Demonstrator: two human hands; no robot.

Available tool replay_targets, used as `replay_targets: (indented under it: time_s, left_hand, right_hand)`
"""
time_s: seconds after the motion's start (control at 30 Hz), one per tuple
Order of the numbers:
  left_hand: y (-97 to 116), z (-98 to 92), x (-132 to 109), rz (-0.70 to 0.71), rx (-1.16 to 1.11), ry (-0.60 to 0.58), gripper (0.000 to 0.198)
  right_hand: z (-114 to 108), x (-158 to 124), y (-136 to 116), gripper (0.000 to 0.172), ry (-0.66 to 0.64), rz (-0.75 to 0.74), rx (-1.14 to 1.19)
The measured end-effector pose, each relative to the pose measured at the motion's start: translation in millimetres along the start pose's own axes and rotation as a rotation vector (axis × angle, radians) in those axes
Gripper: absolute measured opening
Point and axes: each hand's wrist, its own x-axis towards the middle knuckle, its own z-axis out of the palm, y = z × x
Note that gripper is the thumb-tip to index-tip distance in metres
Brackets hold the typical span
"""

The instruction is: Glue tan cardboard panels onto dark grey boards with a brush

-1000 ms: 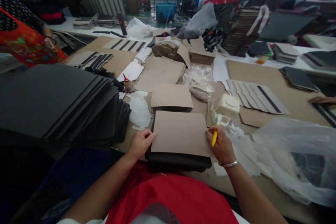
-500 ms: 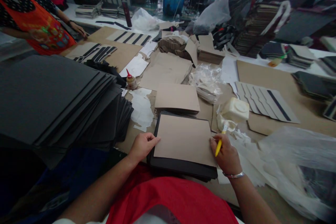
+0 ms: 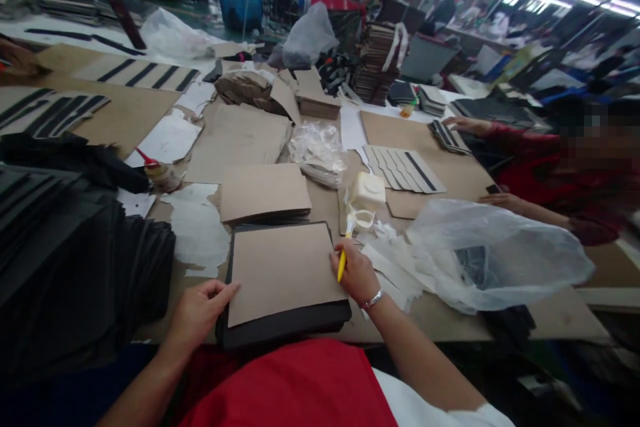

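A brown cardboard sheet (image 3: pixel 283 270) lies on a stack of black boards (image 3: pixel 285 323) at the table's near edge. My left hand (image 3: pixel 197 310) rests at the sheet's left edge, fingers curled against it. My right hand (image 3: pixel 355 273) presses the sheet's right edge and is closed round a yellow-handled brush (image 3: pixel 342 265). Its tip points up toward a white glue tub (image 3: pixel 367 190). A second brown sheet (image 3: pixel 265 190) lies just behind the first.
A big pile of black sheets (image 3: pixel 60 240) fills the left. A clear plastic bag (image 3: pixel 495 253) lies to the right. A small glue bottle (image 3: pixel 160 173) stands at mid left. A person in dark red (image 3: pixel 560 173) sits at the right, hands on the table. Cardboard scraps cover the far table.
The view has swung to the right, bringing the person in dark red into sight and losing the one in orange. Both my hands stay at the sheet's edges.
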Motion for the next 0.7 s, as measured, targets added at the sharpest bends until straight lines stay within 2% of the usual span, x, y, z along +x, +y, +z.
replay_targets:
  time_s: [0.17,0.4,0.5,0.6,0.7]
  left_hand:
    - [-5.6,2.8,-0.1,-0.024,0.013,0.013,0.049]
    - [-10.7,-0.6,4.9,0.025,0.065,-0.007,0.046]
    - [-5.7,-4.3,5.5,0.080,0.146,-0.005,0.043]
    - [-4.5,-9.5,11.1,0.169,0.179,-0.059,0.040]
    - [-8.1,-14.7,17.5,0.186,0.172,-0.083,0.038]
  right_hand:
    - [-2.3,-0.8,-1.8,0.016,-0.006,0.008,0.004]
    - [-0.4,1.8,-2.3,0.019,-0.032,-0.035,-0.068]
    - [-1.4,0.2,-5.9,0.021,-0.050,-0.043,-0.106]
    - [-0.8,1.2,-9.0,0.025,-0.030,-0.037,-0.165]
    - [1.3,3.7,-10.8,0.025,-0.013,-0.053,-0.204]
